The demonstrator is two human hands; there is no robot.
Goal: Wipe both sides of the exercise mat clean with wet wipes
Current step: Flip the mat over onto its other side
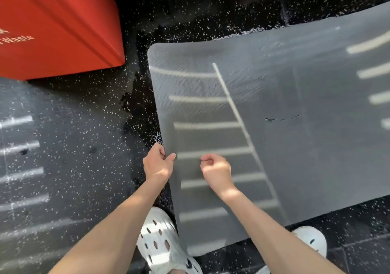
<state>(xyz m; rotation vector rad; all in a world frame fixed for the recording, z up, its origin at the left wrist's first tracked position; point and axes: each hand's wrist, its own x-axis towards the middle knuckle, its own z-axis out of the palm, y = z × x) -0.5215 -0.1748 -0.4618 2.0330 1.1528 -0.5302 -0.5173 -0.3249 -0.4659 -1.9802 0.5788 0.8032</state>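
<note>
Exercise mat (274, 147): lay flat on floor (95, 115), right of red bin (59, 26). Left hand (158, 164): pinched the mat edge nearest the bin. Right hand (217, 172): curled, empty. No wipes seen; probably about to turn it over.

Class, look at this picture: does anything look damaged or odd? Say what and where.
The exercise mat has a short row of small dark tears near its middle, breaking its otherwise smooth grey surface.
</note>
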